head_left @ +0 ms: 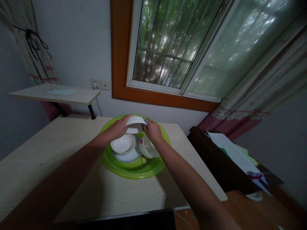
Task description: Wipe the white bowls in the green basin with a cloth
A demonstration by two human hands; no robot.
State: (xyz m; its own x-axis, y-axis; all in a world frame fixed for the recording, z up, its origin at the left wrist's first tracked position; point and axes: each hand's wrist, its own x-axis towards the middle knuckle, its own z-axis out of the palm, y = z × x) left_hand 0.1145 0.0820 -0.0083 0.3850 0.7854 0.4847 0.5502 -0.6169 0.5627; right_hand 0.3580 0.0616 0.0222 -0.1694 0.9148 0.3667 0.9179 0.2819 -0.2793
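Note:
Between my two hands a white bowl (135, 124) is held tilted over the far part of a green basin (134, 174). My left hand (120, 126) grips the bowl's left side. On its right side my right hand (152, 129) is closed round the rim, where a dark patch shows. Below, inside the basin, a second white bowl (123, 144) rests on a white plate (128, 157). Beside it a bowl with a red pattern (149, 147) lies tipped, partly behind my right wrist. A small pale stick-like piece (143, 159) shows at the plate's edge.
The basin stands on a light wooden table (79, 185). A raised shelf (57, 92) with a paper on it is at the back left. Right of the table is a dark piece of furniture (216, 159) with papers (230, 150). A window frame (155, 101) is behind.

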